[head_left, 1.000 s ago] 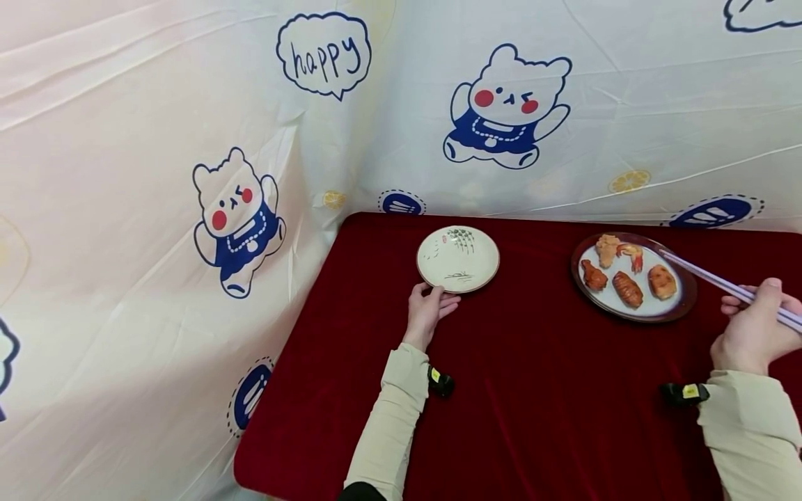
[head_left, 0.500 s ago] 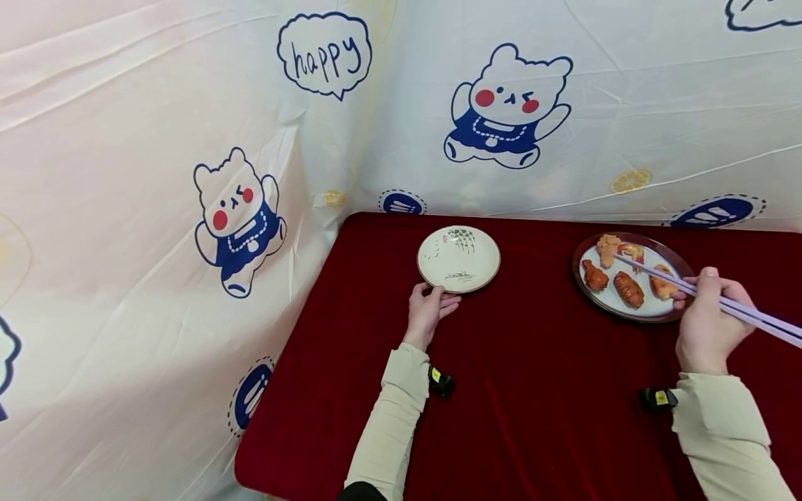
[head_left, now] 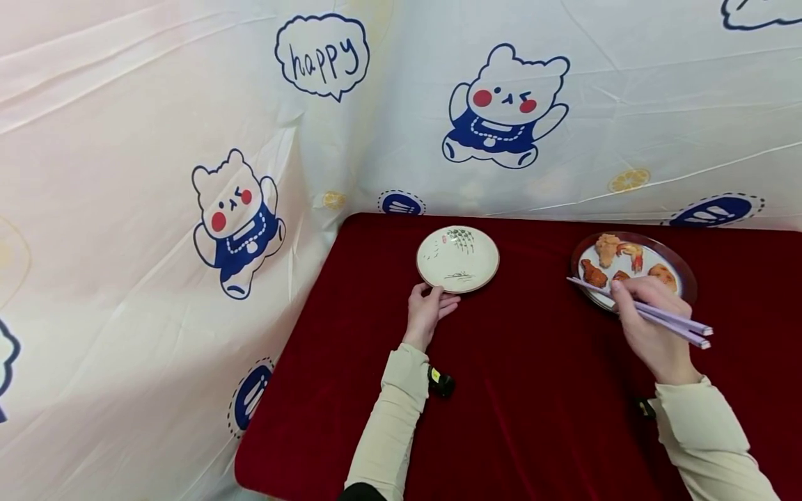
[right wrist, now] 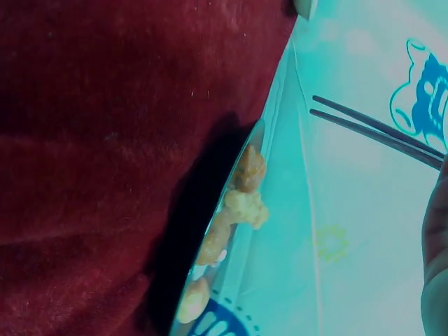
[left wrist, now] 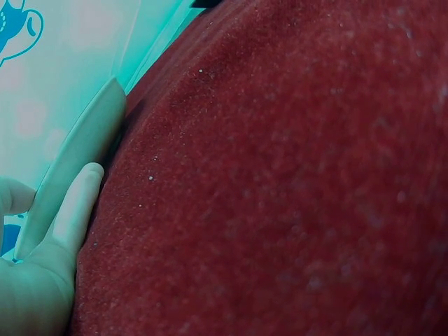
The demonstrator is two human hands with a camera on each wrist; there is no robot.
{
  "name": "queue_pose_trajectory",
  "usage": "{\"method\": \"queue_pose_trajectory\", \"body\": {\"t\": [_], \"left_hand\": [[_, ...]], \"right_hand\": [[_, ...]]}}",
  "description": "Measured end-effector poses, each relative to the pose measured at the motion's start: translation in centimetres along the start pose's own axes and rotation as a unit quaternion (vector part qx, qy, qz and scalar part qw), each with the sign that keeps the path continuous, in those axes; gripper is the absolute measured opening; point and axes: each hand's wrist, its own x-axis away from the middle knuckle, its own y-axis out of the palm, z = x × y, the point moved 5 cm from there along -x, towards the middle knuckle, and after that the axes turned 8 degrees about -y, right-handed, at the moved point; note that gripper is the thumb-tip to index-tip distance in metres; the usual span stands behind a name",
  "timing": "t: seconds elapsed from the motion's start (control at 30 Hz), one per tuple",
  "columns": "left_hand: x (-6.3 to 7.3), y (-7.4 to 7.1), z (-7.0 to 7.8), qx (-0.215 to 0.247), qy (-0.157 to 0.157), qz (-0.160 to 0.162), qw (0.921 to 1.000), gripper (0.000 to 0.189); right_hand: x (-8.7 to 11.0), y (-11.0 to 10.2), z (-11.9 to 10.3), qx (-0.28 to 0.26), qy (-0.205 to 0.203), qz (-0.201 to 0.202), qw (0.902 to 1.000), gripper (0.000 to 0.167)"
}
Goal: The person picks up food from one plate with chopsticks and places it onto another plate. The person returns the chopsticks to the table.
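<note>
My left hand (head_left: 426,316) pinches the near rim of a small cream plate (head_left: 458,257) with grey painted motifs; the left wrist view shows the thumb and a finger on either side of the plate (left wrist: 84,147). In my right hand (head_left: 653,341) I hold a pair of pale purple chopsticks (head_left: 679,321). Their tips are close together with nothing between them, raised above the brown-rimmed dish (head_left: 688,278), as the chopsticks (right wrist: 378,133) show in the right wrist view. On that dish lie a drumstick (head_left: 592,273), a shrimp (head_left: 633,256) and other fried pieces, some partly hidden by my hand.
A dark red cloth (head_left: 526,390) covers the table. Behind and to the left hangs a white curtain (head_left: 388,125) with cartoon bears. A black band device (head_left: 441,382) sits at my left wrist.
My right hand has moved left with the chopsticks, from the dish's right side across its front; the tips now point past its left rim. The left hand and cream plate stay put.
</note>
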Motion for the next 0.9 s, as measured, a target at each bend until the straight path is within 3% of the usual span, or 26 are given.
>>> {"method": "queue_pose_trajectory", "body": {"t": [0.07, 0.2, 0.3, 0.47, 0.57, 0.67, 0.8, 0.9], "left_hand": [[0.0, 0.0, 0.0, 0.001, 0.002, -0.001, 1.0000, 0.057], [0.0, -0.1, 0.0, 0.002, 0.003, -0.001, 1.0000, 0.057], [-0.1, 0.0, 0.0, 0.004, 0.002, -0.001, 1.0000, 0.057], [-0.1, 0.0, 0.0, 0.004, 0.001, -0.002, 1.0000, 0.057], [-0.2, 0.0, -0.1, 0.002, -0.001, -0.001, 1.0000, 0.058], [-0.2, -0.1, -0.1, 0.001, -0.002, -0.003, 1.0000, 0.059], [-0.3, -0.1, -0.2, 0.001, -0.001, -0.004, 1.0000, 0.059], [-0.3, 0.0, -0.1, 0.002, 0.000, -0.005, 1.0000, 0.059]], "right_hand": [[0.1, 0.7, -0.8, -0.010, -0.053, -0.021, 0.9983, 0.011], [0.7, 2.1, -2.2, -0.003, -0.114, -0.079, 0.9903, 0.012], [1.4, 3.2, -3.0, 0.002, -0.145, -0.115, 0.9827, 0.026], [2.7, 4.6, -3.7, 0.027, -0.177, -0.152, 0.9720, 0.049], [3.6, 5.4, -3.8, 0.046, -0.192, -0.176, 0.9644, 0.050], [4.6, 6.1, -3.8, 0.046, -0.180, -0.217, 0.9583, 0.050], [5.7, 6.7, -3.7, 0.038, -0.166, -0.271, 0.9475, 0.021], [6.1, 7.0, -3.7, 0.053, -0.190, -0.294, 0.9352, 0.007]]}}
